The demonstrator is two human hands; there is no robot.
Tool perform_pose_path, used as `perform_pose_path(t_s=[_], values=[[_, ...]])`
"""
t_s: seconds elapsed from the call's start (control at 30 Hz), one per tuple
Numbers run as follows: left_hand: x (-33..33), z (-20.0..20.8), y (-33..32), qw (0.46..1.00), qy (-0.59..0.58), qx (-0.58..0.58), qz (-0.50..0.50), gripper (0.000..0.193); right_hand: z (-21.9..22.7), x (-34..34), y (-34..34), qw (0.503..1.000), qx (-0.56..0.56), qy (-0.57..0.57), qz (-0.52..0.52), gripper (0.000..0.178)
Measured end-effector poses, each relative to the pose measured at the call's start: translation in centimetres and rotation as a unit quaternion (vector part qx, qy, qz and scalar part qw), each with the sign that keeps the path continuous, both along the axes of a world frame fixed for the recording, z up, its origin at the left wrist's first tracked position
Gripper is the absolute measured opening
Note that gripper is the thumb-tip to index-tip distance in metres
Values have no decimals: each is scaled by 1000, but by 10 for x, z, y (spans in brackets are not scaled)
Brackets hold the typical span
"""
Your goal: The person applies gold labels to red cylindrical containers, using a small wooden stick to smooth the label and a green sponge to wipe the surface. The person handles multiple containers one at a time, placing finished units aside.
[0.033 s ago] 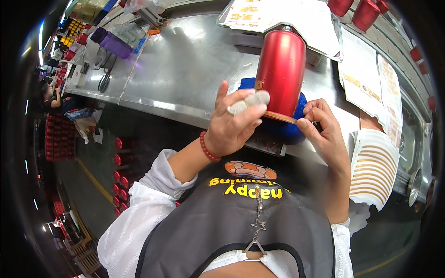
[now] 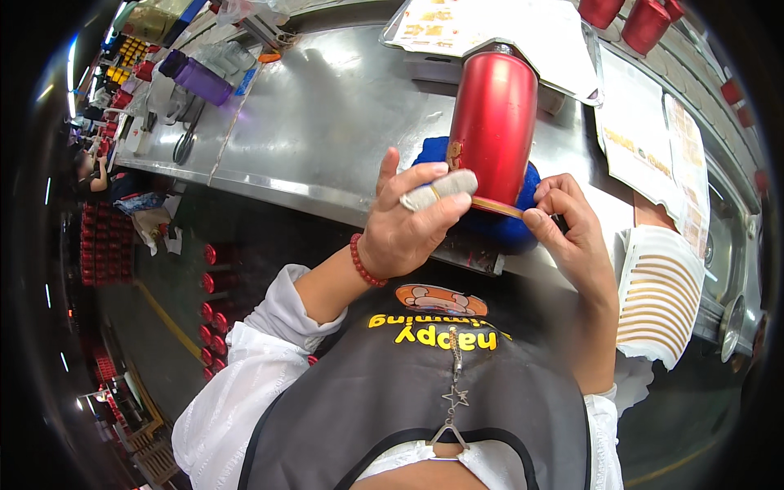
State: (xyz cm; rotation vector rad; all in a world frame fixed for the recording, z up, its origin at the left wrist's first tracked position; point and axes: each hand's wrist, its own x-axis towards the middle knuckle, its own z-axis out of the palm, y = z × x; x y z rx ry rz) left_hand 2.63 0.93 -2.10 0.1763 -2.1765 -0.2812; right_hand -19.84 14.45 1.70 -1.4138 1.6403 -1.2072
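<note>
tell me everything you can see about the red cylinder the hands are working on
The red cylinder is glossy and metallic-looking, with a dark top cap and a thin gold band at its lower end. It stands roughly upright on a blue pad at the steel bench edge. The left hand and right hand pinch the band.

My left hand (image 2: 404,224) is raised, fingers curled, forefinger taped. My right hand (image 2: 572,233) sits just beside it, thumb and forefinger pinched together.

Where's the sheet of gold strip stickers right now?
In the head view, the white sheet of curved gold strip stickers hangs over the steel workbench's near edge at the person's right, just beyond the right hand working at the red metal cylinder's base.
</note>
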Motion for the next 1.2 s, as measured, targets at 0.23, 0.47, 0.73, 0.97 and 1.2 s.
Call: perform_pose_path(t_s=[0.23,0.47,0.73,0.97,1.2], values=[[-9,15,-4,987,-45,-153,-24,22,-8,-2,2,1000,-19,-11,-3,27],[-38,19,-7,996,-53,-47,-48,48,-11,1,-1,999,-46,-7,-17,27],[-6,3,-6,998,-8,61,-22,52,-4,6,-6,998,-42,30,-25,27],[-6,11,5,986,-39,-156,38,23,-13,4,-3,997,-57,26,-46,21],[-33,12,-10,995,-62,-70,-24,54,-15,3,3,995,-68,48,-49,13]])
